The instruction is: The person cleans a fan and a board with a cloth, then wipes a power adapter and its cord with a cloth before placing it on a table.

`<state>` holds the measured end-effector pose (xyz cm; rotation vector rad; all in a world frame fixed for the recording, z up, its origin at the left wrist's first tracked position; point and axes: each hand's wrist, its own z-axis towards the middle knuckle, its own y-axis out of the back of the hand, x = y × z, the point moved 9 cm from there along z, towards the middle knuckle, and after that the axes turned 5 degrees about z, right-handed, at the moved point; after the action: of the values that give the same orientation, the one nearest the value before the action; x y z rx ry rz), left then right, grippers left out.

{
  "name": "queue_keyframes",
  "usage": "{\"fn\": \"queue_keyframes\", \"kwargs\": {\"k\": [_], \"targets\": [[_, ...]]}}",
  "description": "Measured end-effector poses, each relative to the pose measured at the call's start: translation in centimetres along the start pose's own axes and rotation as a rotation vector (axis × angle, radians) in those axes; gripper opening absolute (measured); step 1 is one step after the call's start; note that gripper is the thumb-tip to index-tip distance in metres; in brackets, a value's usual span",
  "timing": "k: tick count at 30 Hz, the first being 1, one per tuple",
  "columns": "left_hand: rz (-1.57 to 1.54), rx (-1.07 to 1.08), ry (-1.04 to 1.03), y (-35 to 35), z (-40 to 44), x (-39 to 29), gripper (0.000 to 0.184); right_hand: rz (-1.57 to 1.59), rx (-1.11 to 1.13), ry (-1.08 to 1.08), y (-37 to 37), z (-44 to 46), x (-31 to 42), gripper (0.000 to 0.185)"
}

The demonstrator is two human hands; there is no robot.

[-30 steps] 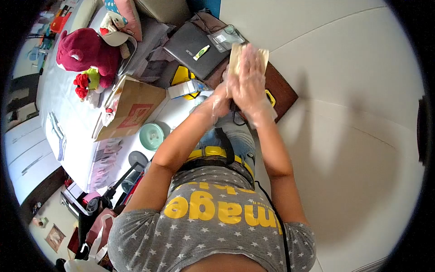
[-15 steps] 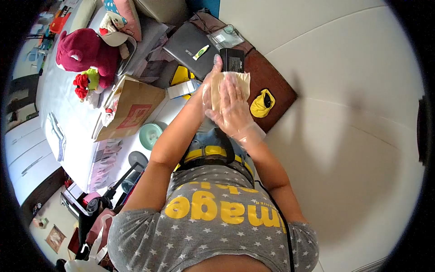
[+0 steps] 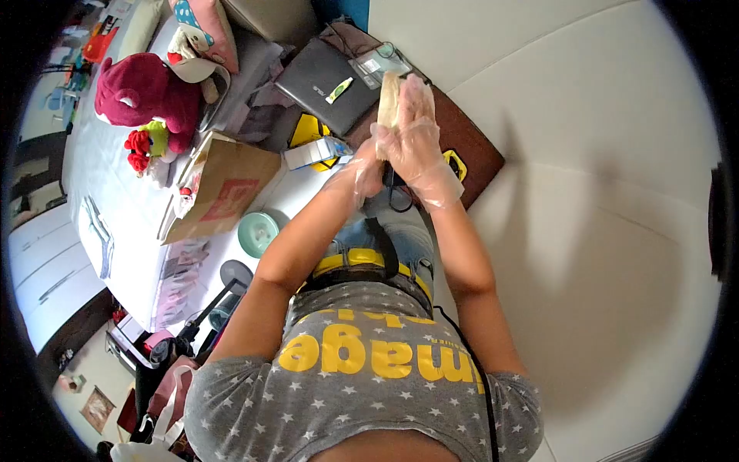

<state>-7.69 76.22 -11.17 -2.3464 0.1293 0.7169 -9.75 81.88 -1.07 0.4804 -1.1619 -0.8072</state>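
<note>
A thin, flat beige piece (image 3: pixel 389 102) stands nearly on edge between my two hands; its material cannot be made out. My right hand (image 3: pixel 417 146), in a clear plastic glove, presses flat against it from the right, fingers straight and together. My left hand (image 3: pixel 369 168), gloved the same way, backs it from the left. Most of the left fingers are hidden behind the piece and the right hand. Below the hands, a dark loop of cord (image 3: pixel 400 206) shows near my legs.
Ahead lie a dark laptop (image 3: pixel 327 81) with a small green-and-white tube (image 3: pixel 339 90) on it, a white-and-blue box (image 3: pixel 314 152) and a brown board (image 3: pixel 473 142). To the left are a paper bag (image 3: pixel 223 189), a green bowl (image 3: pixel 257 235) and a maroon plush toy (image 3: pixel 142 92).
Both hands have turned, so the beige piece, earlier facing up, now stands on edge. My right hand has moved slightly right and up. The black box ahead is now hidden.
</note>
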Motion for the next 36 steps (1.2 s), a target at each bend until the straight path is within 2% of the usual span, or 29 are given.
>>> {"fn": "queue_keyframes", "kwargs": {"k": [1, 3, 6, 8, 9, 11, 12, 13, 15, 16, 18, 19, 20, 21, 23, 24, 26, 28, 29, 31, 32, 35, 36], "targets": [[0.020, -0.113, -0.036, 0.9, -0.7, -0.6, 0.043, 0.040, 0.030, 0.007, -0.4, -0.3, 0.7, 0.074], [-0.063, 0.058, -0.086, 0.3, -1.1, -1.6, 0.050, -0.115, 0.112, 0.093, -1.7, -1.8, 2.9, 0.071], [-0.191, 0.196, 0.054, 1.1, 0.9, -0.6, 0.058, -0.094, 0.104, 0.041, -1.9, -3.4, 4.5, 0.068], [-0.275, 0.285, 0.151, 1.3, 1.6, 0.3, 0.064, -0.113, 0.122, 0.021, -2.5, -4.8, 4.5, 0.053], [-0.276, 0.285, 0.151, 1.2, 1.7, 0.4, 0.064, -0.113, 0.123, 0.022, -2.5, -5.2, 4.4, 0.053], [-0.499, 0.306, 0.076, 0.6, 2.0, -0.2, 0.069, 0.039, 0.101, 0.131, -1.6, -6.4, 5.0, 0.039], [-0.499, 0.307, 0.078, 0.4, 2.1, -0.3, 0.069, 0.063, 0.038, 0.185, -0.1, -6.7, 5.8, 0.029], [-0.509, 0.349, 0.052, -0.1, 2.0, -0.8, 0.070, 0.065, 0.039, 0.183, 0.7, -7.0, 6.1, 0.029], [-0.532, 0.428, 0.002, -0.8, 1.6, -1.6, 0.073, 0.458, -0.175, 0.026, 4.2, -8.0, 4.8, 0.026], [-0.580, 0.577, 0.004, -1.4, 1.2, -1.9, 0.072, 0.704, -0.268, -0.237, 4.5, -10.1, 2.1, 0.025], [-0.649, 0.642, 0.037, -1.9, 0.9, -1.7, 0.072, 0.956, -0.513, -0.602, 4.6, -13.0, -1.4, 0.027], [-0.714, 0.708, 0.070, -2.4, 0.4, -1.9, 0.072, 0.964, -0.668, -0.695, 5.5, -12.8, -2.2, 0.030], [-0.726, 0.759, 0.064, -2.1, 0.8, -1.7, 0.071, 0.828, -0.845, -0.815, 5.8, -14.0, -3.7, 0.035], [-0.724, 0.760, 0.066, -2.5, 0.3, -2.0, 0.071, 0.844, -0.843, -0.812, 5.8, -13.7, -4.1, 0.035], [-0.552, 0.532, 0.001, -1.9, 0.5, -2.2, 0.071, 0.950, -0.856, -0.844, 5.2, -13.1, -4.5, 0.034], [-0.513, 0.549, -0.021, -1.8, 0.7, -2.3, 0.068, 0.950, -0.856, -0.845, 5.0, -13.3, -4.6, 0.034], [-0.430, 0.486, -0.026, -0.6, 1.9, -1.6, 0.066, 0.563, -0.540, -0.612, 5.1, -11.5, -3.1, 0.038], [-0.332, 0.333, 0.000, 0.1, 2.0, -1.3, 0.061, 0.536, -0.420, -0.424, 4.4, -9.7, -1.8, 0.041], [-0.329, 0.332, -0.002, -0.2, 1.8, -1.3, 0.061, 0.537, -0.399, -0.391, 3.6, -9.6, -1.7, 0.041], [-0.261, 0.201, 0.064, 0.1, 1.4, -0.8, 0.060, 0.456, -0.339, -0.151, 4.2, -7.6, 1.0, 0.041], [-0.258, 0.218, 0.077, -0.3, 0.8, -0.9, 0.061, 0.421, -0.313, -0.031, 4.4, -6.8, 2.4, 0.042], [-0.089, 0.070, 0.027, 0.5, 1.1, -0.5, 0.066, 0.154, -0.064, 0.086, 1.9, -7.6, 4.0, 0.052], [-0.064, 0.172, 0.120, 1.2, 2.3, 1.3, 0.074, 0.083, 0.028, 0.078, 1.4, -7.2, 4.7, 0.056]]}}
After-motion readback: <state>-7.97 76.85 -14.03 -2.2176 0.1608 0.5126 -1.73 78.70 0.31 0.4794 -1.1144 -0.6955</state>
